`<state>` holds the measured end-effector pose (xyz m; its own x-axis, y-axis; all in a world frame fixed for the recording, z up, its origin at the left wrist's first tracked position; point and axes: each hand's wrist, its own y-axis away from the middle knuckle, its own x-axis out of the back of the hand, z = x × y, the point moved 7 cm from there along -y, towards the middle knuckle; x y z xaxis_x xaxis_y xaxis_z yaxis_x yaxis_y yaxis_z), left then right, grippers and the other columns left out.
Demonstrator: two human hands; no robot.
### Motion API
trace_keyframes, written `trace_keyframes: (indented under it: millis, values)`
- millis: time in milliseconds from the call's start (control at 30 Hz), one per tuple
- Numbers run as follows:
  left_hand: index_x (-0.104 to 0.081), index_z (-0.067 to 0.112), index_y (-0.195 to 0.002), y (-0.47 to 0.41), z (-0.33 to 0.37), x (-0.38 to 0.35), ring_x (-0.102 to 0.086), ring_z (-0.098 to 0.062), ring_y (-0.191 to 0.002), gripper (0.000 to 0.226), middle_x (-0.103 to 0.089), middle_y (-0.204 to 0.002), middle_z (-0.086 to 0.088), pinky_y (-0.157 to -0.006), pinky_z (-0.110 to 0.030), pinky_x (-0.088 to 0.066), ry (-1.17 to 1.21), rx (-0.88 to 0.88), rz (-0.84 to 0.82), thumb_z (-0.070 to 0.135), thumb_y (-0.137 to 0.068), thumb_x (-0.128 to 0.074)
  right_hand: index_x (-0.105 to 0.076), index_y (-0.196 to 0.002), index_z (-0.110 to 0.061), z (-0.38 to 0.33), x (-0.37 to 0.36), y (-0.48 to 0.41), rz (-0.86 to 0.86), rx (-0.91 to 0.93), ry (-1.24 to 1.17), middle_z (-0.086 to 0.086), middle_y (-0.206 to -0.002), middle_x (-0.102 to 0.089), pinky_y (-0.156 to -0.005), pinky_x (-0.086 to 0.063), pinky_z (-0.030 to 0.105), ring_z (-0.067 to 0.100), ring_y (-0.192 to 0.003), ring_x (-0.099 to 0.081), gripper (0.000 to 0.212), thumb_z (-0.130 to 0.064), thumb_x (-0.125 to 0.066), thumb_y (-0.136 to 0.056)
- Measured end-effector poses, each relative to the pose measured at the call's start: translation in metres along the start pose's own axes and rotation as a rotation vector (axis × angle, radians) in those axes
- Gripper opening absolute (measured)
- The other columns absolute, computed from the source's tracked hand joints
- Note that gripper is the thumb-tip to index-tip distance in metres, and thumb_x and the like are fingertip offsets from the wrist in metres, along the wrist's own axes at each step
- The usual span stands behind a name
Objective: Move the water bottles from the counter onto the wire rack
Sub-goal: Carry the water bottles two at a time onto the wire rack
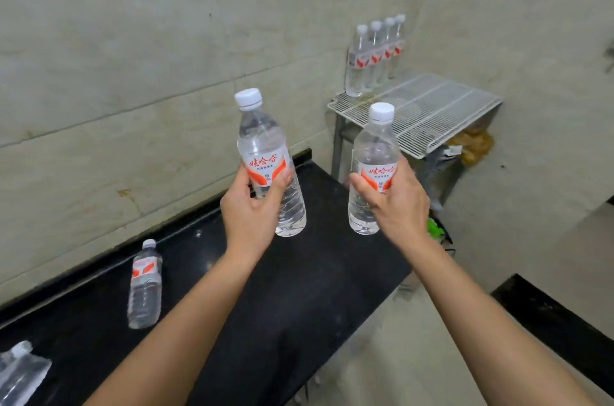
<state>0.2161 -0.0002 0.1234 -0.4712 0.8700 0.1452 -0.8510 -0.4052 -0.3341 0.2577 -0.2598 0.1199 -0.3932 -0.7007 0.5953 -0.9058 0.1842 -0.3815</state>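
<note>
Left hand (247, 209) grips one water bottle (265, 159) mid-frame; right hand (397, 203) grips another bottle (373, 169), both upright above the black tabletop (299, 289). Four bottles (373, 55) stand on the wire rack (428, 113) upper right; a spare bottle (145, 286) stands on the tabletop lower left.

There were eight water bottles: four on the wire rack (432, 113), two in the hands, two on the counter (299, 289).

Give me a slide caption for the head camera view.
Left hand and right hand carry water bottles toward the wire rack.
</note>
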Motion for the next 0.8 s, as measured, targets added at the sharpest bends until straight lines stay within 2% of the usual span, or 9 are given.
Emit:
trace_keyframes:
  millis: [133, 233, 367, 500, 600, 667, 700, 733, 800]
  values:
    - [-0.067, 0.032, -0.098, 0.009, 0.027, -0.093, -0.069, -0.004, -0.084, 0.026, -0.075, -0.091, 0.013, -0.08, -0.039, -0.058, -0.018, -0.039, -0.023, 0.049, -0.081, -0.078, -0.051, -0.133, -0.033, 0.056, 0.055, -0.043, 0.006, 0.032, -0.014, -0.004, -0.12, -0.067, -0.077, -0.04, 0.033, 0.027, -0.108, -0.063, 0.065, -0.066, -0.068, -0.079]
    - [-0.068, 0.034, -0.098, 0.007, 0.047, -0.164, -0.071, -0.007, -0.089, 0.03, -0.075, -0.093, 0.012, -0.085, -0.044, -0.058, -0.029, -0.046, -0.033, 0.053, -0.076, -0.077, -0.055, -0.127, -0.035, 0.101, 0.095, -0.078, 0.024, 0.045, -0.053, -0.007, -0.11, -0.07, -0.075, -0.047, 0.034, 0.023, -0.099, -0.066, 0.066, -0.07, -0.065, -0.071]
    - [-0.065, 0.038, -0.098, -0.001, 0.077, -0.241, -0.069, -0.001, -0.089, 0.027, -0.074, -0.095, 0.015, -0.085, -0.039, -0.059, -0.041, -0.074, -0.05, 0.035, -0.079, -0.084, -0.064, -0.117, -0.033, 0.145, 0.139, -0.13, 0.037, 0.026, -0.053, -0.008, -0.089, -0.072, -0.074, -0.054, 0.035, 0.017, -0.084, -0.068, 0.061, -0.063, -0.069, -0.064]
    - [-0.067, 0.03, -0.105, -0.02, 0.09, -0.294, -0.069, 0.001, -0.092, 0.033, -0.073, -0.099, 0.015, -0.087, -0.034, -0.058, -0.043, -0.052, -0.036, 0.034, -0.077, -0.086, -0.066, -0.098, -0.03, 0.18, 0.161, -0.179, 0.051, -0.047, -0.119, -0.01, -0.076, -0.07, -0.071, -0.056, 0.036, 0.013, -0.075, -0.067, 0.044, -0.056, -0.075, -0.064]
    - [-0.069, 0.022, -0.112, -0.043, 0.085, -0.329, -0.07, 0.001, -0.092, 0.043, -0.074, -0.101, 0.013, -0.087, -0.035, -0.059, -0.043, -0.039, -0.023, 0.034, -0.075, -0.087, -0.063, -0.088, -0.033, 0.199, 0.161, -0.219, 0.055, -0.062, -0.155, -0.017, -0.069, -0.065, -0.061, -0.047, 0.023, -0.003, -0.068, -0.061, 0.032, -0.051, -0.081, -0.068]
    - [-0.068, 0.02, -0.116, -0.062, 0.076, -0.353, -0.07, 0.002, -0.092, 0.049, -0.074, -0.102, 0.012, -0.087, -0.033, -0.059, -0.048, -0.031, -0.013, 0.035, -0.074, -0.088, -0.061, -0.087, -0.036, 0.207, 0.154, -0.246, 0.031, -0.064, -0.136, -0.022, -0.066, -0.06, -0.056, -0.035, 0.008, -0.012, -0.063, -0.055, 0.03, -0.051, -0.08, -0.07]
    - [-0.067, 0.02, -0.118, -0.073, 0.07, -0.364, -0.069, 0.003, -0.092, 0.051, -0.074, -0.102, 0.013, -0.086, -0.031, -0.059, -0.052, -0.031, -0.011, 0.037, -0.074, -0.088, -0.062, -0.089, -0.037, 0.213, 0.149, -0.26, 0.016, -0.068, -0.136, -0.023, -0.067, -0.06, -0.055, -0.033, 0.005, -0.014, -0.063, -0.055, 0.029, -0.05, -0.08, -0.07]
    - [-0.067, 0.021, -0.118, -0.085, 0.063, -0.376, -0.069, 0.004, -0.092, 0.053, -0.074, -0.103, 0.014, -0.086, -0.029, -0.058, -0.058, -0.029, -0.008, 0.039, -0.073, -0.088, -0.062, -0.091, -0.038, 0.219, 0.143, -0.275, 0.003, -0.064, -0.145, -0.024, -0.07, -0.062, -0.057, -0.037, 0.007, -0.014, -0.065, -0.056, 0.029, -0.05, -0.08, -0.071]
    - [-0.066, 0.021, -0.119, -0.111, 0.047, -0.399, -0.067, 0.006, -0.092, 0.055, -0.072, -0.103, 0.015, -0.085, -0.024, -0.057, -0.061, -0.018, -0.002, 0.04, -0.073, -0.088, -0.064, -0.092, -0.036, 0.23, 0.127, -0.307, -0.01, -0.038, -0.169, -0.023, -0.076, -0.066, -0.067, -0.051, 0.02, -0.008, -0.074, -0.062, 0.03, -0.05, -0.08, -0.07]
